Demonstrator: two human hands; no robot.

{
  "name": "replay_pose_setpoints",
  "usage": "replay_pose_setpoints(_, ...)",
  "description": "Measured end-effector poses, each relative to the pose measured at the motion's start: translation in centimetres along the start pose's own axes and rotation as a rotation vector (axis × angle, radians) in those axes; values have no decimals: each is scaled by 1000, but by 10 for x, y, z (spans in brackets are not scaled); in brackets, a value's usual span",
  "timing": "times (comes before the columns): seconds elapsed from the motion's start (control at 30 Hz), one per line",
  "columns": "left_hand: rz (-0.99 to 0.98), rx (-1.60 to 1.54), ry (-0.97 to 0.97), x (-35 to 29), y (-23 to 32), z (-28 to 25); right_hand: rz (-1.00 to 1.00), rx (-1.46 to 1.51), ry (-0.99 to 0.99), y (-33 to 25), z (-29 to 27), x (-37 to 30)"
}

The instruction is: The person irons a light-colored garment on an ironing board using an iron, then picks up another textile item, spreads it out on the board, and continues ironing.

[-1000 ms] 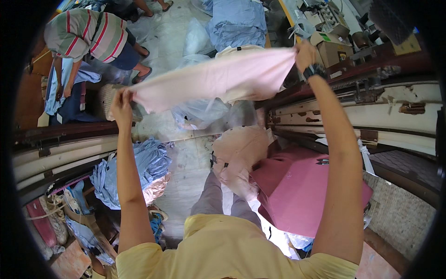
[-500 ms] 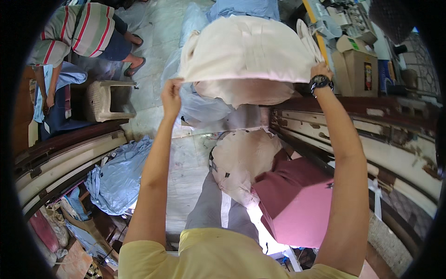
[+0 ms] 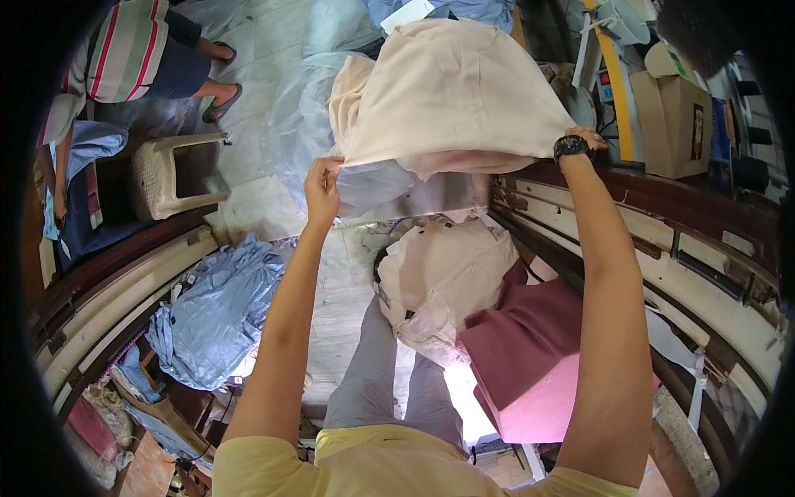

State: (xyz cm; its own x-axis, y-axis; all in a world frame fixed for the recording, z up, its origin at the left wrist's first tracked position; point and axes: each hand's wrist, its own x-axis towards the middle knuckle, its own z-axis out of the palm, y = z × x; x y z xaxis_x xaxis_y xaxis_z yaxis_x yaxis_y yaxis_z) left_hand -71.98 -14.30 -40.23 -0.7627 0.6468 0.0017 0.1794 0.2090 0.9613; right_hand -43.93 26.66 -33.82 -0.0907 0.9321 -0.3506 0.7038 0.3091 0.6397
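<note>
A cream cloth garment [image 3: 455, 91] is stretched between my two outstretched arms, its lower edge pulled fairly straight. My left hand [image 3: 323, 186] pinches the left end of that edge. My right hand [image 3: 586, 142], with a dark band at the wrist, is closed on the right end; its fingers are partly hidden. One cream fold, perhaps a sleeve, hangs at the garment's left side. Below it, against my legs, lies a heap of cream garments [image 3: 447, 265], beside a maroon and pink cloth or sheet [image 3: 530, 356].
Blue garments [image 3: 219, 315] are piled at the left. Beyond them stand a beige plastic stool [image 3: 178, 178] and a person in striped clothing [image 3: 128, 50]. Clear plastic sheeting [image 3: 306, 116] lies on the tiled floor. A cardboard box [image 3: 671, 116] stands at the far right, above a wooden ledge.
The cream garment has dropped and spread flatter, its edge tilting less billowed than before. My left hand has moved slightly right and nearer. The view has shifted a little.
</note>
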Motion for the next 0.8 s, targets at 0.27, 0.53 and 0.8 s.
replay_pose_setpoints(0.27,-38,475,-289,-77,-36,8,-162,-43,-22,5,-37,-35)
replay_pose_setpoints(0.53,-8,453,-279,-214,-24,41,-333,979,505,-57,33,-187)
replay_pose_setpoints(0.8,-128,351,-410,-352,-11,95,-307,1414,-78,-74,190,-535)
